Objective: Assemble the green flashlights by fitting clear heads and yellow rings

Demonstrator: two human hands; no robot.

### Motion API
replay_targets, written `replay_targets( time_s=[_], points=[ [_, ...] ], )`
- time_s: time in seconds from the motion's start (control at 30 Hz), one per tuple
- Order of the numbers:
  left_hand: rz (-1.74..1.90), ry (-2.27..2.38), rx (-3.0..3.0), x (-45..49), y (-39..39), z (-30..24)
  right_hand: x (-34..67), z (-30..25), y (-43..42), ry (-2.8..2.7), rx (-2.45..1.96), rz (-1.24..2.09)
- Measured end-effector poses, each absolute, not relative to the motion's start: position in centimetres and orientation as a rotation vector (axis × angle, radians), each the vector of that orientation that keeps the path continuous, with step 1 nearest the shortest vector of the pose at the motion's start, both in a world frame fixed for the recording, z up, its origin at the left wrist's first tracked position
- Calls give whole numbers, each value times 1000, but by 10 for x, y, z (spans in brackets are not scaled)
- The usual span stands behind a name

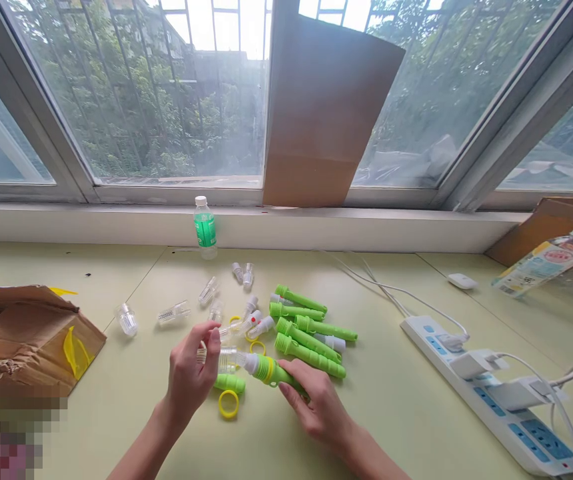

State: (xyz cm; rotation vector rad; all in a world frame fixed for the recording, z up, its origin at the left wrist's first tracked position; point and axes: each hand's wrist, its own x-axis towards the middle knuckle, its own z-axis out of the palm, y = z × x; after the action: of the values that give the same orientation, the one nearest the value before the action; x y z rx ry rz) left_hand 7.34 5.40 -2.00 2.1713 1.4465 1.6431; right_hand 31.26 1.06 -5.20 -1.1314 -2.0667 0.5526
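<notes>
My left hand (189, 373) pinches a clear, ribbed plastic cap (227, 359) between thumb and fingers. My right hand (319, 407) is wrapped round a green ridged plastic tube (267, 369) with a yellow ring near its threaded end. A whitish insert (250, 363) sticks out of that tube and meets the clear cap; how far it sits inside I cannot tell. Under the two hands lie a loose yellow ring (228, 405) and another green tube (231, 383). Several more green tubes (311, 353) are heaped just beyond my right hand.
Several clear caps (174, 312) and whitish inserts (261, 326) are scattered beyond my left hand. A torn cardboard box (79, 333) stands left, a green-labelled bottle (205, 230) by the sill. On the right are a power strip (491, 403) with cables and a larger bottle (546, 263).
</notes>
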Motion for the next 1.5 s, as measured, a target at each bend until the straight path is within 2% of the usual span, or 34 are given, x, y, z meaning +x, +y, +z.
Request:
replay_targets(
  time_s=[0.57, 1.27, 1.5],
  points=[
    [1563, 1477, 2037, 75, 55, -20, 315, -47, 9, -2097, -1101, 633],
    [1538, 1502, 2039, 75, 56, -22, 315, -46, 9, -2138, -1129, 529],
    [1552, 1502, 2058, 74, 58, -25, 315, -46, 8, -2142, -1088, 616]
  ],
)
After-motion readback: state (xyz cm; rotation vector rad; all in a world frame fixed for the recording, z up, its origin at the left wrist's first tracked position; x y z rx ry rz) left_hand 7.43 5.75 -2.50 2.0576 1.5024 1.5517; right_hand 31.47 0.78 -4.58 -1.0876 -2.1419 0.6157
